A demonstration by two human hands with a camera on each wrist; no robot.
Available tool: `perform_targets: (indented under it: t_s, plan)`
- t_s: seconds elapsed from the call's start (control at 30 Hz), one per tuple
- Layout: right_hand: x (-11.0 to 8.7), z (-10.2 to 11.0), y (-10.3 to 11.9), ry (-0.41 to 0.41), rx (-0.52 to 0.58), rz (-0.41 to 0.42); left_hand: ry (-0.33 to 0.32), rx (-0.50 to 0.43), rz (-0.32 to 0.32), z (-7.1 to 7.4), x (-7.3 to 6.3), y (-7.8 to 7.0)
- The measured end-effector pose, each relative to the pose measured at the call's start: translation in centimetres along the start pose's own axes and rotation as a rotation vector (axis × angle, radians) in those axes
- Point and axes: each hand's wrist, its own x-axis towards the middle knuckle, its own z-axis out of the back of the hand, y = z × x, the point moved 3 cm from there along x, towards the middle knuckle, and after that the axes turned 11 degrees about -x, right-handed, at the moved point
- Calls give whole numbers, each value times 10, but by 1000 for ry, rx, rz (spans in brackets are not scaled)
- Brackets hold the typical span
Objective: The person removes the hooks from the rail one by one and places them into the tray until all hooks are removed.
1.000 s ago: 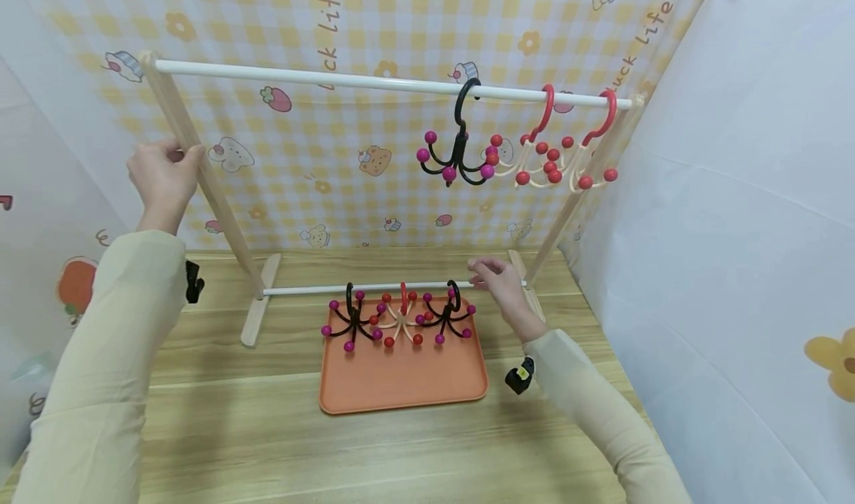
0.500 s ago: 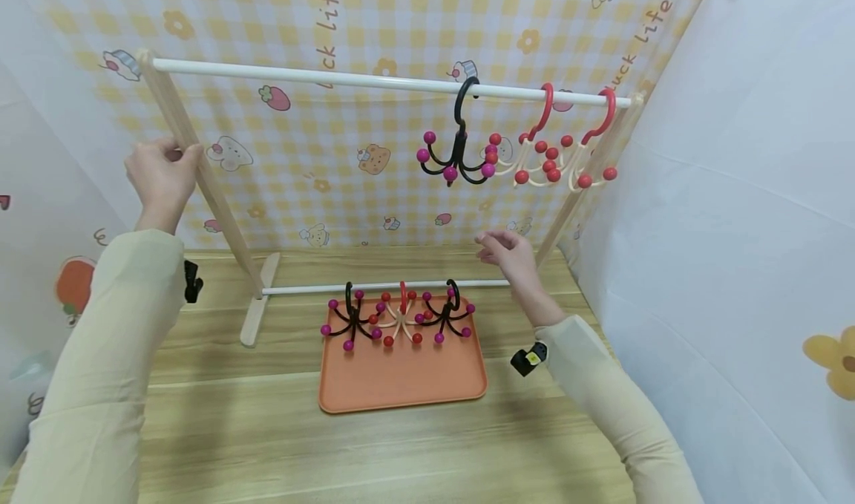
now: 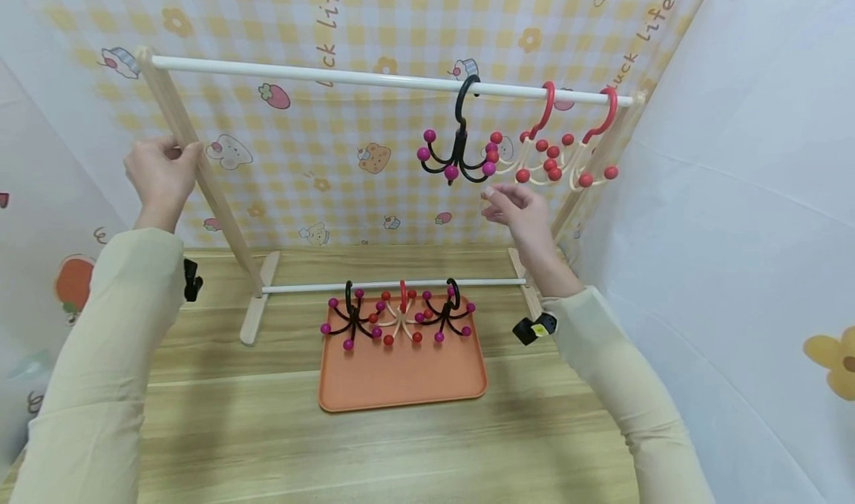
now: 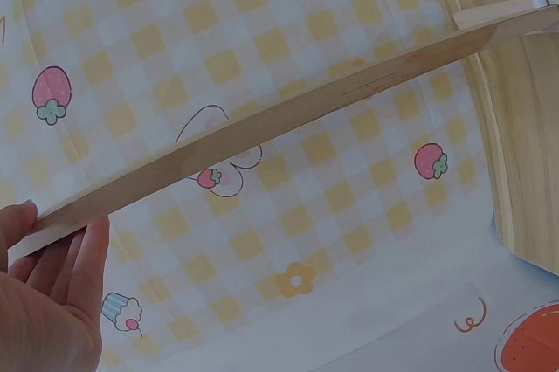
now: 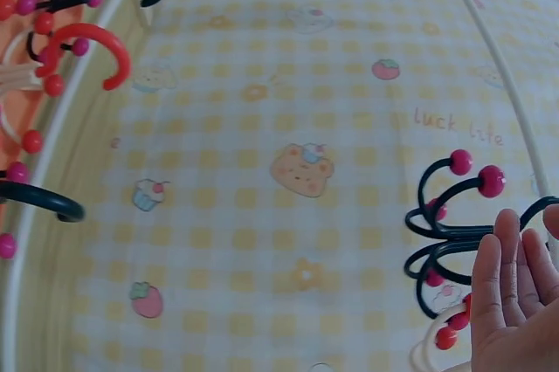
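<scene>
My left hand (image 3: 160,174) grips the left wooden post (image 3: 219,203) of a rack; in the left wrist view its thumb and fingers (image 4: 87,267) lie on either side of the wood. Holding nothing, my right hand (image 3: 524,218) is raised just below a black multi-hook hanger (image 3: 459,148) with magenta ball tips. That hanger hangs from the white upper rail (image 3: 300,74). To its right hang two cream hangers with red hooks and red balls, one in the middle (image 3: 549,99) and one near the right post (image 3: 604,118).
An orange tray (image 3: 401,378) lies on the wooden table below. On its back part stand a black hanger (image 3: 354,318), a cream hanger with a red hook (image 3: 402,315) and another black hanger (image 3: 447,315). A white lower rail (image 3: 300,289) runs behind them.
My right hand has risen from beside the lower rail to just under the hanging hangers. The left hand stays on the post, and the hangers keep their places.
</scene>
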Motion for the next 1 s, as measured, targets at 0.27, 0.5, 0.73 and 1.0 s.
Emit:
perform_targets:
  t_s: [0.27, 0.5, 0.73, 1.0]
  plan:
    - [18, -5, 24, 5, -13, 38, 6, 3, 6, 1, 1, 0]
    - [36, -11, 47, -3, -79, 21, 6, 9, 7, 1, 2, 0]
    - [51, -18, 62, 21, -202, -21, 13, -9, 12, 1, 1, 0]
    - [60, -28, 69, 22, -287, 8, 9, -1, 14, 0, 3, 0]
